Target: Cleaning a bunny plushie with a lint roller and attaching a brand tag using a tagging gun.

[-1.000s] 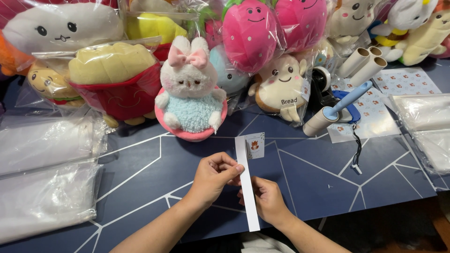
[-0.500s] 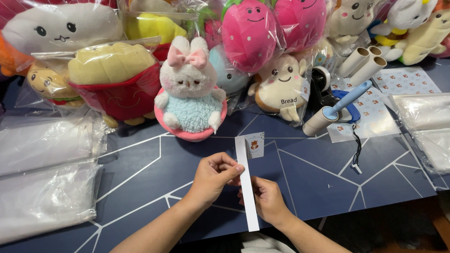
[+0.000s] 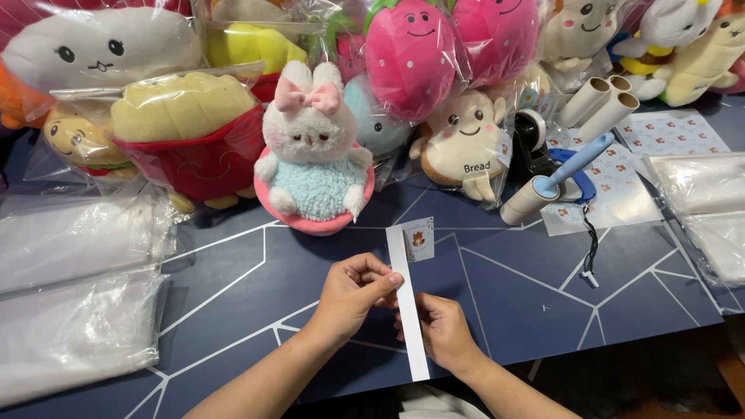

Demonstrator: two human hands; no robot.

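Observation:
Both of my hands hold a long white paper strip (image 3: 409, 310) over the dark blue table (image 3: 504, 287). My left hand (image 3: 353, 291) pinches the strip's left edge near the middle. My right hand (image 3: 441, 330) grips it from underneath, lower down. A small square sticker with a fox picture (image 3: 419, 239) hangs off the strip's top right end. A white bunny plush with a pink bow (image 3: 312, 151), unwrapped, sits on a pink base just beyond the strip.
Plush toys in clear bags line the back: strawberries (image 3: 411, 58), a bread-shaped toy (image 3: 462, 143), a red one (image 3: 194, 136). A lint roller (image 3: 551, 182) lies on sticker sheets (image 3: 621, 186) at right. Stacks of clear bags rest at left (image 3: 74, 295) and right (image 3: 702, 206).

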